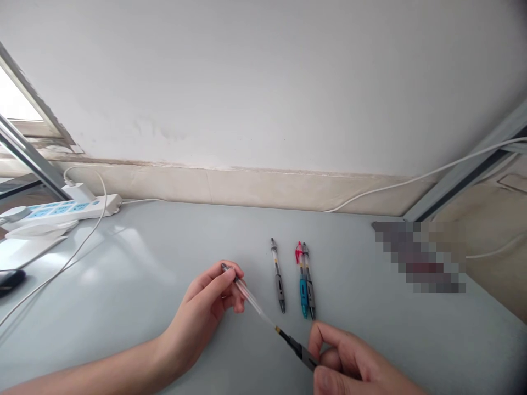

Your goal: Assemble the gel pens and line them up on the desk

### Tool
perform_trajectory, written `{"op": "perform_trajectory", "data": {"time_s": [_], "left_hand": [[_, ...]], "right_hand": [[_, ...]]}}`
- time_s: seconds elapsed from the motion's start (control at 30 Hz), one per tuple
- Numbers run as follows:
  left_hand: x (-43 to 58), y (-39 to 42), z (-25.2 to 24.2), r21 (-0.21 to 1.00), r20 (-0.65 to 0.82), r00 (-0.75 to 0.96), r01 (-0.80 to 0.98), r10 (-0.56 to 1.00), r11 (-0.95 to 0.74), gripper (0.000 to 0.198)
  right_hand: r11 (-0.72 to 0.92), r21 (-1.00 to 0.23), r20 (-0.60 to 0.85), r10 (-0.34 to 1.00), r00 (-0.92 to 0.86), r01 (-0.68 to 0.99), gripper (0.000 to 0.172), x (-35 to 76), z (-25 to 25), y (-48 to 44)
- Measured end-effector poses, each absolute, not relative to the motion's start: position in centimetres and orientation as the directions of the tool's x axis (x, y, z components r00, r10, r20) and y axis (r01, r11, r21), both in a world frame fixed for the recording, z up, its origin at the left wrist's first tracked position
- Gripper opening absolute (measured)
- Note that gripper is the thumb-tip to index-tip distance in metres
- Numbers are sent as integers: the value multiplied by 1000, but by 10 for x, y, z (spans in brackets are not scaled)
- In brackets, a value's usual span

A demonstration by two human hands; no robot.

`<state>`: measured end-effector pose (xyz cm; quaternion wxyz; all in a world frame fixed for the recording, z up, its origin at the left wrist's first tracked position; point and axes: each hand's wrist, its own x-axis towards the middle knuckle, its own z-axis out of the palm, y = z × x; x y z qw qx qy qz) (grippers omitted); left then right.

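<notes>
My left hand (pixel 216 293) pinches a clear pen barrel (pixel 248 296) near its dark clicker end, thumb on top. My right hand (pixel 349 359) is closed around the dark grey grip section (pixel 302 354) of a pen, at the lower right. A thin clear refill with a yellowish band runs between the two parts, in line with both. Whether its far end is still inside the barrel, I cannot tell. Beyond my hands lie a grey-gripped pen (pixel 278 277) and, to its right, a teal pen with a red clip (pixel 303 285) side by side with another grey-gripped pen (pixel 310 285).
A white power strip (pixel 74 208) with a plugged-in charger stands at the back left, its cable (pixel 93 233) looping over the grey table (pixel 144 307). A black object (pixel 10 281) sits at the left edge. A blurred-out item (pixel 415 260) lies at the right, near a metal frame post.
</notes>
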<state>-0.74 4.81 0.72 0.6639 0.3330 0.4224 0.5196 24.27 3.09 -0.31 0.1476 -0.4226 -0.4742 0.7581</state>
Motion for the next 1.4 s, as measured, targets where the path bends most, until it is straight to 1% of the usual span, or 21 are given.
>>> {"op": "perform_trajectory", "data": {"time_s": [0.13,0.33,0.47,0.63,0.73,0.83,0.93,1.03,1.23,1.4], "left_hand": [[-8,46,6,897,-197,104,-382,975,222,21],[-8,45,1,965,-125,76,-222,989,139,22],[-10,47,2,969,-134,68,-199,989,145,22],[-13,49,5,970,-163,50,-173,985,170,17],[-14,49,5,971,-163,69,-164,984,173,14],[-13,48,5,982,-146,96,-104,985,156,13],[-8,44,5,983,-171,176,-39,969,181,19],[-2,39,5,973,-209,250,-46,945,227,27],[-2,39,1,972,-180,293,-95,939,216,31],[-3,42,-2,962,-202,299,-120,933,246,29]], "right_hand": [[-513,-841,-506,627,-592,174,59,243,-2,32],[-532,-827,-527,625,-576,180,61,241,-2,34],[-541,-820,-536,617,-577,183,60,240,1,33],[-509,-835,-525,626,-576,208,59,241,5,32],[-493,-842,-517,624,-586,219,58,241,4,34],[-496,-842,-517,628,-582,212,57,240,3,34],[-503,-842,-511,628,-587,196,56,239,3,33],[-501,-844,-509,630,-586,192,56,239,5,31],[-514,-827,-539,613,-577,227,56,241,3,31],[-564,-800,-571,606,-554,207,67,241,-4,31]]}}
